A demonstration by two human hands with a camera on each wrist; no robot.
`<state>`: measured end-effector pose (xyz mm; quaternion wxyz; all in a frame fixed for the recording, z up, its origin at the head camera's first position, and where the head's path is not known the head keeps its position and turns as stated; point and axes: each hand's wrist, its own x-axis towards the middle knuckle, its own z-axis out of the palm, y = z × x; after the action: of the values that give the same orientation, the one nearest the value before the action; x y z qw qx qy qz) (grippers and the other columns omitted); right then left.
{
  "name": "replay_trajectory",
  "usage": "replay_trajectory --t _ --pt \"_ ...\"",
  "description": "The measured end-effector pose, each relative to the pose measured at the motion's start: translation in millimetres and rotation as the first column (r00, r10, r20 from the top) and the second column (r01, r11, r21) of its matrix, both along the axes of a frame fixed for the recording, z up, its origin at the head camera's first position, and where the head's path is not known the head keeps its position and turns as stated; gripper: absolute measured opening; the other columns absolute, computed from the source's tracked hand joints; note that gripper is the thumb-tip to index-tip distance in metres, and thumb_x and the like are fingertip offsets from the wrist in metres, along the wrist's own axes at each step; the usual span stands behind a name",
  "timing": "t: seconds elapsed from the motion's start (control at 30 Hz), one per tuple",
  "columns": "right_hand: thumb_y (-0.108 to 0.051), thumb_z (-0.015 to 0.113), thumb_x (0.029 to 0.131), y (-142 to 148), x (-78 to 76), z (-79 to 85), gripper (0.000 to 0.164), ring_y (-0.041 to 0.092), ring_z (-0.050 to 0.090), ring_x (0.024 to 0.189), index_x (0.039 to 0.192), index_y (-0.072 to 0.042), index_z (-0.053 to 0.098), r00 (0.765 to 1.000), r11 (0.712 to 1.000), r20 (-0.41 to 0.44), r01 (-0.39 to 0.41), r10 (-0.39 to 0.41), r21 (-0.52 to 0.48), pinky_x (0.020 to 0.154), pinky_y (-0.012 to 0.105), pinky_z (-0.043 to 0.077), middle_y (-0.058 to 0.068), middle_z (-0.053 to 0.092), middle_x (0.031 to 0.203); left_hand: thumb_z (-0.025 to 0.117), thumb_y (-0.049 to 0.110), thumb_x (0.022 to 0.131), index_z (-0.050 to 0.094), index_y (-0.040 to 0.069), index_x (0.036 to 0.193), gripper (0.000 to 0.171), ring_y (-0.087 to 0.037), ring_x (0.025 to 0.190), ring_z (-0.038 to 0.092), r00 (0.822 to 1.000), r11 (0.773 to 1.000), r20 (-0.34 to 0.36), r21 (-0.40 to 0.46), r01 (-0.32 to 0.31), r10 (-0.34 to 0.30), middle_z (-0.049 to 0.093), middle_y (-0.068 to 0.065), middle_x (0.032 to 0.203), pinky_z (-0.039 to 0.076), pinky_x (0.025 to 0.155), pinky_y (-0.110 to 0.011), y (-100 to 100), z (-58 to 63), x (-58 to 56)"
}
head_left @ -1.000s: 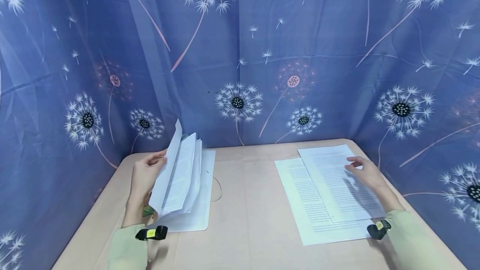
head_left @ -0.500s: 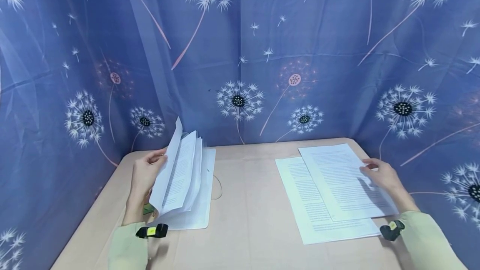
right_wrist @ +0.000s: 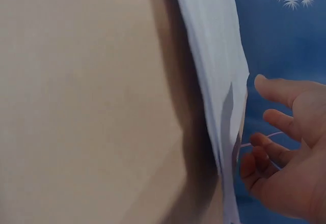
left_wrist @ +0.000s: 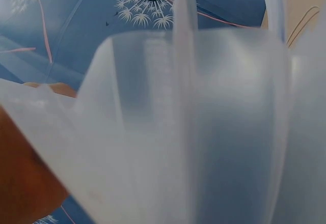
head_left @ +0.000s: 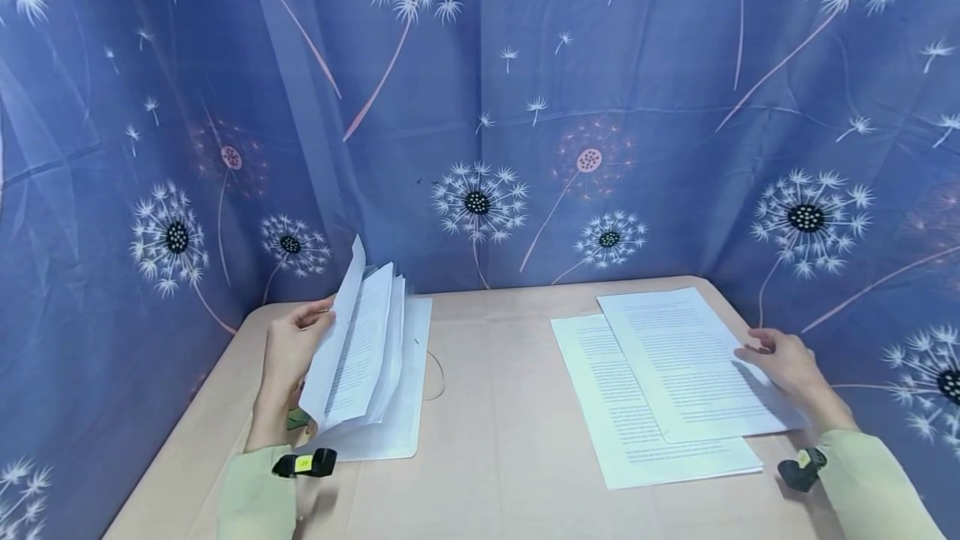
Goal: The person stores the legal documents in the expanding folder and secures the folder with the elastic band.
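Observation:
At the left of the table my left hand [head_left: 287, 350] holds up the leaves of a folder [head_left: 414, 373], thumb and fingers pinching the outer leaf's left edge. Printed sheets [head_left: 358, 348] stand fanned behind that leaf. A translucent plastic sleeve [left_wrist: 234, 122] fills much of the left wrist view. On the right, an upper printed sheet [head_left: 667, 357] lies askew over a lower printed sheet [head_left: 611, 407]. My right hand [head_left: 787, 367] is at the upper sheet's right edge, fingers loosely bent and holding nothing. In the right wrist view this hand [right_wrist: 290, 142] shows beside the paper edge.
A thin cord loop [head_left: 439, 377] lies right of the folder on the beige table [head_left: 495, 407]. A blue dandelion-print curtain [head_left: 397, 148] encloses the back and sides. Something green [head_left: 297, 420] shows under the folder's left side.
My right hand has moved right, from over the upper sheet to its right edge. That sheet's lower right corner has shifted outward. The left hand and folder stay put.

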<state>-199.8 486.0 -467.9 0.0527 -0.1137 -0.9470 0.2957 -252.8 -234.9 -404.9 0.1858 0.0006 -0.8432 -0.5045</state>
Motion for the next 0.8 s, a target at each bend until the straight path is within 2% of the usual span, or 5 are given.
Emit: replay_trajectory --t 0.17,0.3,0.43,0.6,0.8 --pt "-0.044 0.063 0.095 4.4 0.5 -4.8 0.078 0.052 0.041 0.108 0.137 0.018 0.041 0.999 0.996 0.004 -0.034 0.033 0.083 0.083 0.054 0.025 0.045 0.044 0.129 0.064 0.030 0.097 0.070 0.012 0.126 0.035 -0.002 0.081 0.065 1.000 1.000 -0.003 -0.001 0.002 -0.002 0.074 -0.014 0.109 0.052 0.068 -0.019 -0.2 -0.1 0.0" --pt "-0.048 0.066 0.092 6.0 -0.8 -5.7 0.086 0.054 0.041 0.109 0.138 0.019 0.038 0.997 0.991 0.050 -0.065 0.060 0.115 0.085 0.056 0.025 0.045 0.042 0.130 0.064 0.030 0.097 0.070 0.012 0.126 0.035 -0.002 0.081 0.065 1.000 1.000 0.000 0.004 0.004 -0.004 0.074 -0.014 0.109 0.052 0.068 -0.019 -0.2 0.0 0.2" --pt "-0.046 0.072 0.087 7.1 -4.4 -8.0 0.093 0.054 0.042 0.109 0.141 0.019 0.033 0.995 0.993 0.084 -0.069 0.061 0.096 0.091 0.063 0.030 0.043 0.043 0.126 0.064 0.030 0.097 0.069 0.012 0.127 0.035 -0.001 0.083 0.065 1.000 1.000 0.003 0.004 0.004 -0.004 0.074 -0.014 0.110 0.051 0.069 -0.018 0.0 0.3 0.7" --pt "-0.041 0.075 0.085 6.7 -7.4 -9.1 0.097 0.049 0.050 0.104 0.143 0.021 0.027 0.991 0.997 0.118 -0.067 0.062 0.040 0.088 0.060 0.041 0.043 0.045 0.123 0.063 0.030 0.097 0.069 0.012 0.127 0.035 -0.001 0.084 0.065 1.000 1.000 0.009 -0.002 0.005 -0.005 0.074 -0.013 0.110 0.051 0.070 -0.018 0.0 0.0 0.9" --pt "-0.040 0.074 0.086 3.9 -8.9 -2.5 0.101 0.062 0.033 0.127 0.144 0.023 0.020 0.981 0.997 0.177 -0.083 0.083 -0.003 0.102 0.067 0.032 0.047 0.030 0.142 0.063 0.031 0.097 0.069 0.012 0.128 0.036 0.001 0.087 0.064 1.000 1.000 0.000 -0.019 0.001 -0.001 0.074 -0.012 0.111 0.049 0.073 -0.017 0.2 0.4 0.6"
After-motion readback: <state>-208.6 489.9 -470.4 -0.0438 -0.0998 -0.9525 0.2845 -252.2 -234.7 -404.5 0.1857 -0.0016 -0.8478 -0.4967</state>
